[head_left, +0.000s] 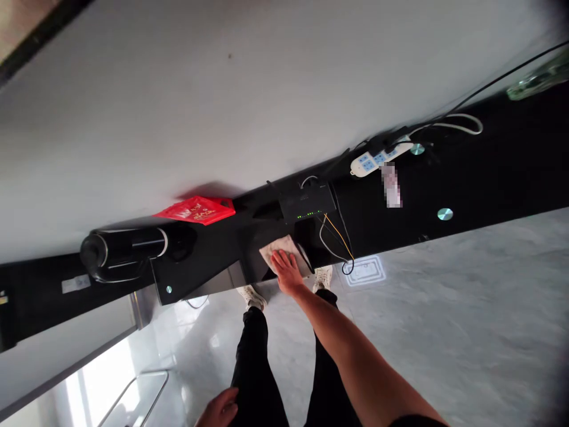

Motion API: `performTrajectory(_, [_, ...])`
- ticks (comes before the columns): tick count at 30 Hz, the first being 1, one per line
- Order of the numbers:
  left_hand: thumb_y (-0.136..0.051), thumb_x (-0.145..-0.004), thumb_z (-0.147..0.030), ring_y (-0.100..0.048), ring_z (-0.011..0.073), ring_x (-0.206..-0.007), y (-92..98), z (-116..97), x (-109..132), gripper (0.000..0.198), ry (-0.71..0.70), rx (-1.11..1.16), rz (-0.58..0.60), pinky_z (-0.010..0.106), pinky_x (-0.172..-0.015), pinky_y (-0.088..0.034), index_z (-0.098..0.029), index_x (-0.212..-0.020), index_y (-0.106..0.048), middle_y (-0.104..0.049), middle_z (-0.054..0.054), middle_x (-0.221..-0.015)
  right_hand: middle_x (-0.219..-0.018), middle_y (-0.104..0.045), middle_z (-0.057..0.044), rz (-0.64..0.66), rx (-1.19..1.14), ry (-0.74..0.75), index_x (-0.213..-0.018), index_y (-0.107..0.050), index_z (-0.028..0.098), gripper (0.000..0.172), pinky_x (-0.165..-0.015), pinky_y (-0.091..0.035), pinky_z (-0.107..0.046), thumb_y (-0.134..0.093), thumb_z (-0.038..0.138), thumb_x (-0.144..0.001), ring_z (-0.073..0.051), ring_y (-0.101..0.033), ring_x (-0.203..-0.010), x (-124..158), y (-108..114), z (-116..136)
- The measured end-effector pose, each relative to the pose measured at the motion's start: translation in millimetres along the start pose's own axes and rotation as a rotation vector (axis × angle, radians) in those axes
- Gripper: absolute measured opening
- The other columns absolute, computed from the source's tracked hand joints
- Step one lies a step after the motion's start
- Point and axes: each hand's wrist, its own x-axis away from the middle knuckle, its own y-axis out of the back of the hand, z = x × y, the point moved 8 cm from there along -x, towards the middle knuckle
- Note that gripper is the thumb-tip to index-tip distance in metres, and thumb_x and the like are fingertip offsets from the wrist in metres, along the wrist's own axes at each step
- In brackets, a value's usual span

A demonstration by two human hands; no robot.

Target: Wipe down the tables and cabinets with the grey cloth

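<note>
Two hands show, and only one is on anything: the right hand [285, 271] lies open and flat, fingers spread, on a pale cloth [272, 249] that sits on the near edge of a black desk [489, 172], roughly midway along it. The left hand [219, 408] hangs low beside the left leg, loosely curled and cut off by the bottom of the view; nothing shows in it, but I cannot tell whether it holds anything. As far as the view shows, the cloth is on one small patch of the desk, and the long stretches to the left and right carry no cloth. Just to the right of the cloth, a yellow wire [338, 236] and thin dark cables loop from a black router [306, 201] with small green lights, which stands just beyond the hand. Farther right lie a white power strip [381, 159] with blue sockets, its pale cord, and two round metal discs [445, 214]. To the left are a red bag [193, 210] and a black cylinder [124, 249] with silver bands. Below the desk edge, two pale shoes [323, 279] and black trousers [255, 362] stand on a grey tiled floor [466, 308], and a white wall [222, 107] rises behind the desk.
</note>
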Motion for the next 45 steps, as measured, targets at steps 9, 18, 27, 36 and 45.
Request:
performTrajectory(9, [-0.083, -0.075, -0.032, -0.07, 0.0396, -0.148, 163.5, -305, -120, 0.087, -0.76, 0.101, -0.283, 0.067, -0.128, -0.056, -0.025, -0.159, -0.064, -0.073, 0.017, -0.158, -0.117, -0.082, -0.01, -0.778, -0.857, -0.407, -0.154, -0.069, 0.018, 0.061, -0.084, -0.069, -0.04, -0.062, 0.038, -0.097, -0.025, -0.08, -0.094, 55, 135, -68])
performTrajectory(18, [-0.109, -0.058, -0.026, -0.023, 0.0476, -0.179, 191.8, -556, -190, 0.148, -1.076, -0.067, -0.432, 0.067, -0.148, -0.022, -0.024, -0.182, -0.026, -0.029, 0.022, -0.19, -0.185, -0.036, -0.019, -0.661, 0.221, -0.153, -0.167, -0.055, 0.012, 0.076, -0.139, -0.035, -0.063, -0.054, 0.01, -0.091, -0.037, -0.032, -0.172, -59, 296, -77])
performTrajectory(27, [-0.112, -0.056, -0.029, -0.036, 0.0461, -0.174, 199.9, -575, -202, 0.152, -1.236, -0.124, -0.44, 0.067, -0.144, -0.032, -0.026, -0.18, -0.026, -0.035, 0.022, -0.187, -0.188, -0.03, -0.018, -0.432, 0.365, -0.322, -0.179, -0.037, 0.008, 0.084, -0.137, -0.025, -0.066, -0.058, 0.008, -0.098, -0.044, -0.018, -0.174, -110, 258, -103])
performTrajectory(36, [-0.103, -0.071, -0.041, -0.039, 0.0419, -0.174, 197.4, -583, -203, 0.132, -1.377, -0.058, -0.459, 0.066, -0.147, -0.032, -0.032, -0.179, -0.028, -0.041, 0.017, -0.183, -0.18, -0.046, -0.016, -0.291, 0.319, -0.158, -0.174, -0.051, 0.014, 0.069, -0.132, -0.029, -0.063, -0.047, 0.014, -0.105, -0.042, -0.031, -0.165, -142, 195, -14])
performTrajectory(45, [-0.11, -0.057, -0.034, -0.034, 0.0446, -0.175, 200.5, -582, -201, 0.149, -1.312, -0.116, -0.416, 0.064, -0.144, -0.035, -0.026, -0.18, -0.026, -0.037, 0.02, -0.185, -0.184, -0.04, -0.013, -0.412, 0.397, -0.303, -0.179, -0.044, 0.02, 0.082, -0.135, -0.029, -0.065, -0.052, 0.009, -0.098, -0.042, -0.028, -0.169, -104, 263, -99])
